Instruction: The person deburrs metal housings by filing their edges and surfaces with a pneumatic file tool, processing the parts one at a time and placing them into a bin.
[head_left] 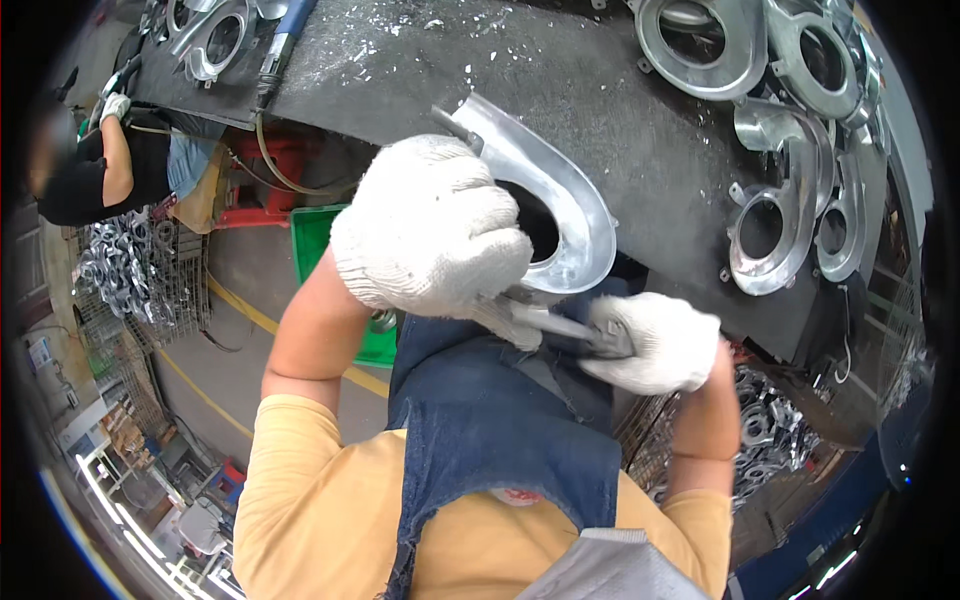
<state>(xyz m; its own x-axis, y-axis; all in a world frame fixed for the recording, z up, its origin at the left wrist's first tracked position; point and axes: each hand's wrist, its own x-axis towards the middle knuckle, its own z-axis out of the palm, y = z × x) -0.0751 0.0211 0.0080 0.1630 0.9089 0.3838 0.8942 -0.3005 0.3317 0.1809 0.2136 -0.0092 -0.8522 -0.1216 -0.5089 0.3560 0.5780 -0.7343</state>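
My left hand (435, 225), in a white knit glove, has its fingers curled over the near left side of a silvery cast metal housing (582, 222). The housing is scroll-shaped with a round opening, and it tilts at the bench's near edge, above my lap. In my right hand (665, 345), also gloved, is a flat grey hand tool (565, 325), like a file or scraper. My fingers close round its dark handle. The blade points left, close under the housing's lower rim, and its tip meets my left glove; whether it touches the metal I cannot tell.
Similar housings (765, 240) stand along the bench's right side, others at its far left. A blue-handled tool with a hose (285, 45) lies at the far left. Metal chips dot the dark bench (400, 95). Below are a green bin (315, 245) and baskets of castings; a co-worker (110, 165) is left.
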